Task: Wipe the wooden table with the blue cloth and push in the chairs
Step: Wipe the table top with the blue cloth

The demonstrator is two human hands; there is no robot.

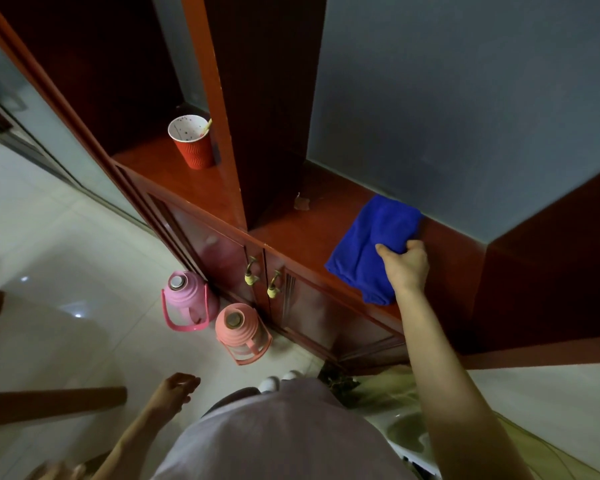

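We are standing at a red wooden cabinet (291, 233) and reaching out with our right hand (407, 266), which is gripping the blue cloth (364, 251): the thumb is lying on top of the fabric and the fingers are curling round its far edge. The cloth is lying folded on the cabinet's ledge, close against the grey back wall, well apart from the red paper cup (193, 147) in the next compartment. Our left hand (179, 388) is hanging low by our side, fingers loosely curled and holding nothing. Two pink flasks (186, 301) are standing on the tiled floor at the foot of the cabinet doors. We are judging this to be the fetching step, with no wiping begun, since no tabletop is plainly showing; a dark wooden edge (49, 407) is poking in at the lower left, but we cannot tell whether it belongs to the table or a chair. The next move is calling for us to lift the cloth clear of the ledge without letting it unfold, then turn away from the cabinet toward the table.
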